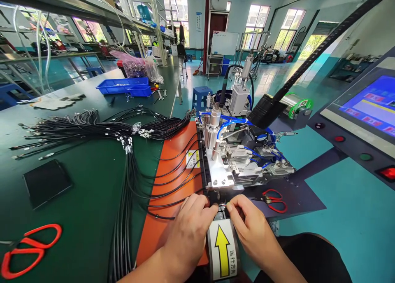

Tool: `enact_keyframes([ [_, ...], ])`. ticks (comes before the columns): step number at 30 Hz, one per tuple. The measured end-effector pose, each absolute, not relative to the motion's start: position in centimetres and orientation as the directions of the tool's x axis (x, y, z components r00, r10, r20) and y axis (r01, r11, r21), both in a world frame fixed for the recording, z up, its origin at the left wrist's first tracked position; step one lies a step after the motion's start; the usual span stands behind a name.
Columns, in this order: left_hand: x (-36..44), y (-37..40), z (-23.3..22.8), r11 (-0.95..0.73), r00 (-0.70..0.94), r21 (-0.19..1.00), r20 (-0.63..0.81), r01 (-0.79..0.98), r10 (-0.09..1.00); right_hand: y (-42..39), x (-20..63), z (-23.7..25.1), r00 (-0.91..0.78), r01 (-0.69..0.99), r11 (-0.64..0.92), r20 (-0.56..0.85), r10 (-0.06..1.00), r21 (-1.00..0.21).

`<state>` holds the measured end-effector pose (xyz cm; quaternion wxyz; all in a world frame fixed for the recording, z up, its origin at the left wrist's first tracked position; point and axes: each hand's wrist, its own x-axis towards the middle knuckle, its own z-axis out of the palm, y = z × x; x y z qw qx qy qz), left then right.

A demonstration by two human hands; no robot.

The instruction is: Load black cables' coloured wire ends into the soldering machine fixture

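At the front of a metal assembly machine (243,167), my left hand (193,225) is closed, thumb and forefinger at the small fixture (221,211). A black cable (162,218) runs across the orange board (175,151) and under this hand. Facing it, my right hand (249,223) pinches at what looks like a thin wire end over the fixture; the fingertips hide most of it. Several more black cables lie across the board, their ends at the machine's edge. Just below both hands is a curved cover with a yellow arrow (221,250).
Bundled black cables (123,128) cover the green table (89,229). Red-handled scissors (31,250) lie at left, red-handled snips (274,200) at right. Behind are a blue tray (123,87) and gloves (58,101). A control panel (364,122) and solder spool (298,106) stand right.
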<state>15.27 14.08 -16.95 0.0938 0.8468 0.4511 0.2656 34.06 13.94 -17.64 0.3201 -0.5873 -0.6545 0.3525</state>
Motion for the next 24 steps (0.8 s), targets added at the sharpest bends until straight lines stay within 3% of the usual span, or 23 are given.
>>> enact_keyframes([
  [11, 15.37, 14.07, -17.14, -0.555, 0.431, 0.397, 0.362, 0.731, 0.827, 14.12, 34.67, -18.25, -0.096, 0.525, 0.022, -0.033, 0.995, -0.851],
  [17, 15.38, 13.98, -17.08, -0.549, 0.407, 0.372, 0.396, 0.748, 0.823, 14.48, 34.48, -17.71, -0.168, 0.477, 0.222, 0.159, 0.973, -0.851],
  [24, 15.62, 13.77, -17.11, -0.549, 0.410, 0.356, 0.397, 0.756, 0.821, 14.44, 34.05, -17.77, -0.125, 0.470, 0.245, 0.211, 0.969, -0.848],
])
